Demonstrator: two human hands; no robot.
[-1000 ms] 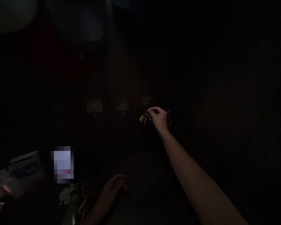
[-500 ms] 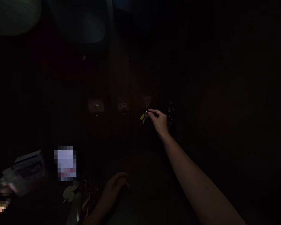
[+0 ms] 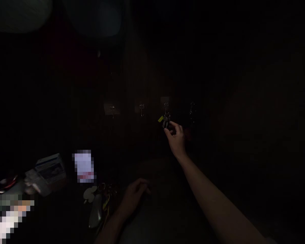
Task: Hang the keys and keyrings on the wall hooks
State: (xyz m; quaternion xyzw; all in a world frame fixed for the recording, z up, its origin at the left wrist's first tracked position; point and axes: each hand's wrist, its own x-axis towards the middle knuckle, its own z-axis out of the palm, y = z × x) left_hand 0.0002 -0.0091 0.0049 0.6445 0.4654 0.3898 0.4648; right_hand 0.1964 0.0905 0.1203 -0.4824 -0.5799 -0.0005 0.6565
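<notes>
A bunch of keys (image 3: 165, 121) with a yellow tag (image 3: 160, 119) hangs from a small metal hook (image 3: 166, 105) on the dark upright surface. My right hand (image 3: 177, 137) is just below and right of the keys, its thumb and forefinger apart at their lower edge. Whether the fingertips touch them is hard to make out in the dark. My left hand (image 3: 136, 195) rests low, loosely bent, with nothing visible in it. Left of it lie a pale rounded flat piece (image 3: 90, 194), a long shiny object (image 3: 95, 211) and a tangle with a yellow strap (image 3: 106, 202).
Two other hooks, a left hook (image 3: 112, 110) and a middle hook (image 3: 141, 107), show no keys. Something dark and shiny (image 3: 192, 112) hangs at the right. A box (image 3: 51, 167) and a blurred-out white sheet (image 3: 84, 166) stand at left. Most of the scene is very dark.
My right hand has let go of the keys at the top and moved slightly down, its fingers now apart. The keys hang on the hook. The view has shifted, moving everything right and up.
</notes>
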